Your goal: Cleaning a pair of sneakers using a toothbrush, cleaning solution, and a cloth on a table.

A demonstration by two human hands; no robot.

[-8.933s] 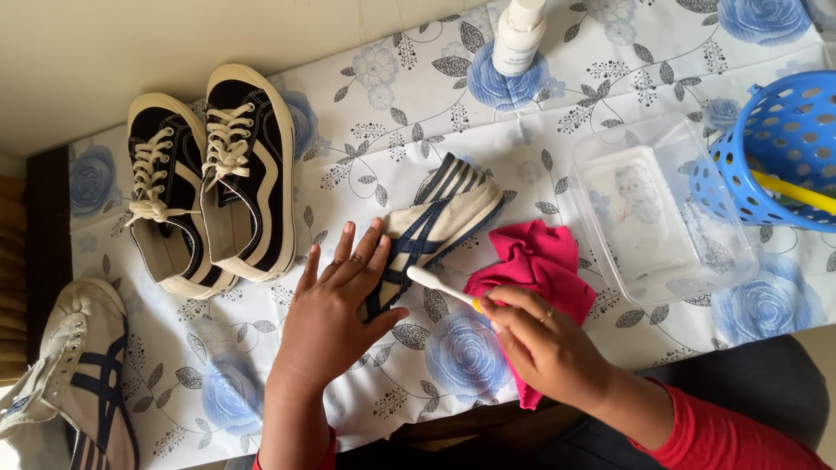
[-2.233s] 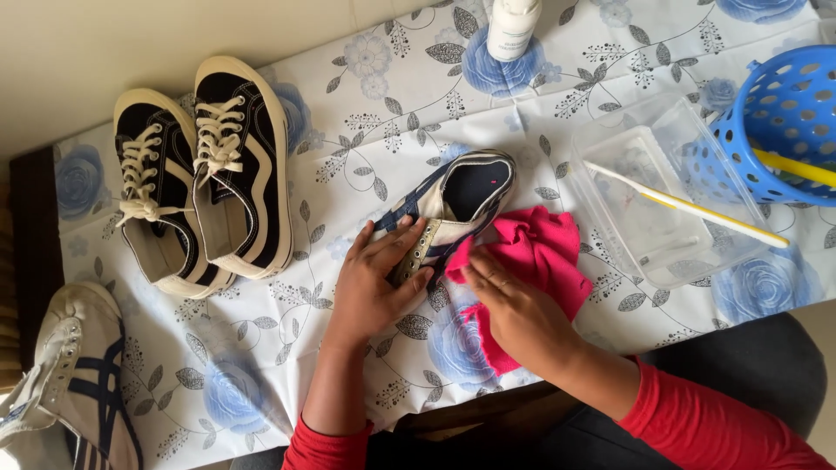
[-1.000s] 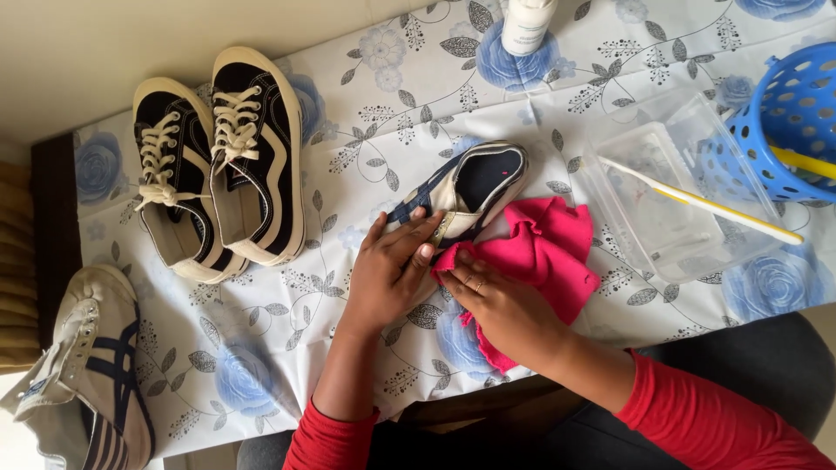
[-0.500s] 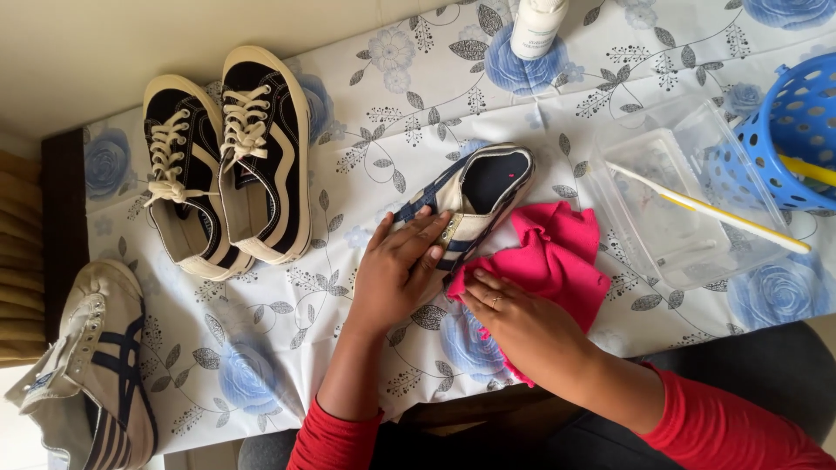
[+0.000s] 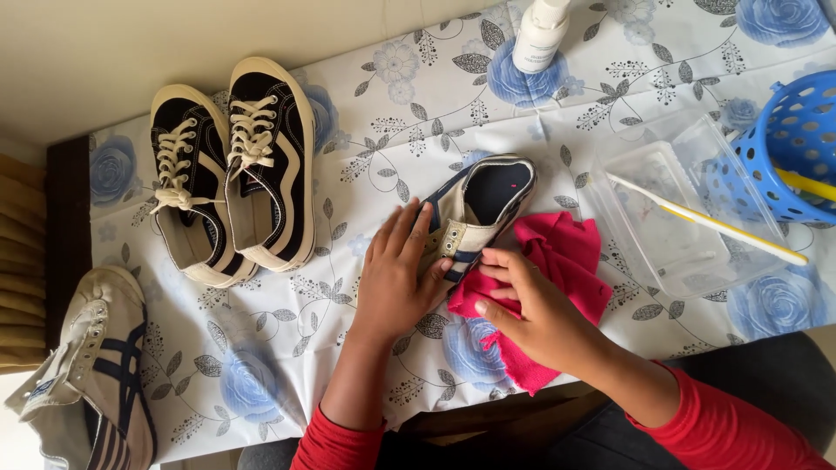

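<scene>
The left hand [image 5: 396, 278] lies flat, fingers spread, on the side of the shoe [image 5: 475, 213] near the table's [image 5: 287, 383] near edge, gripping nothing. The right hand [image 5: 535, 313] presses a red cloth [image 5: 566, 257] against the shoe's side, fingers loosely curled on it. A tray [image 5: 670, 218] lies just beyond the cloth, towards the right edge; bare table lies left of the left hand.

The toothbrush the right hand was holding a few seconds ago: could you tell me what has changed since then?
The right hand let go of the toothbrush, which now lies across the clear tray, and took the pink cloth to the shoe. The left hand still steadies it.
</scene>
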